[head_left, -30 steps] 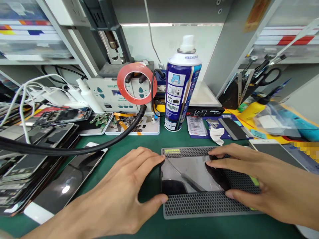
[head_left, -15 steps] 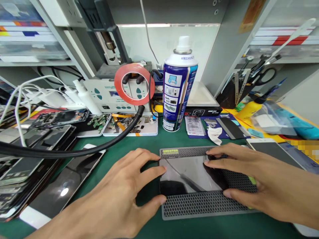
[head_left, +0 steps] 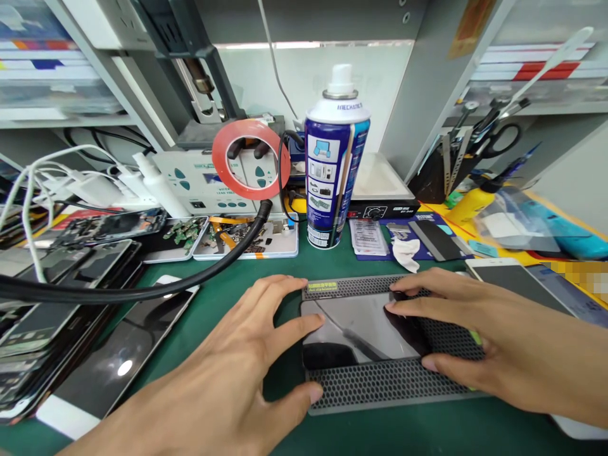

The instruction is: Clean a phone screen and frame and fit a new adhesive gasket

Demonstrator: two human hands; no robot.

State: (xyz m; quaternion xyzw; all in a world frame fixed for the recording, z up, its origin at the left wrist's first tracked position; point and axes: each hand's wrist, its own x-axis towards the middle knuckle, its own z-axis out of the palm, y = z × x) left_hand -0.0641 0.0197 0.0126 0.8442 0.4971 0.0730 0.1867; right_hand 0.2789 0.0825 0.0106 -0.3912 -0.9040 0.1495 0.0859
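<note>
A smartphone (head_left: 354, 323) with a dark, glossy screen lies face up on a grey honeycomb mat (head_left: 375, 386). My right hand (head_left: 498, 332) grips its right end, the thumb at the near edge and fingers at the far edge and over the screen. At the left end is my left hand (head_left: 237, 354) with fingers spread. Its index fingertip reaches over the phone's left edge, another finger extends to the mat's far left corner, and the thumb rests at the mat's near left edge. The screen reflects a dark curved hose.
A spray can (head_left: 336, 164) stands behind the mat. A black hose (head_left: 190, 288) arcs across from the left. Another phone (head_left: 128, 354) and a phone stack (head_left: 61, 316) lie left; a white-framed phone (head_left: 513, 285) lies right. A parts tray (head_left: 280, 244) sits at the back.
My left hand's fingers have spread wider, one moving up to the mat's corner and the index slightly farther over the phone. The right hand keeps its grip; the view has shifted slightly.
</note>
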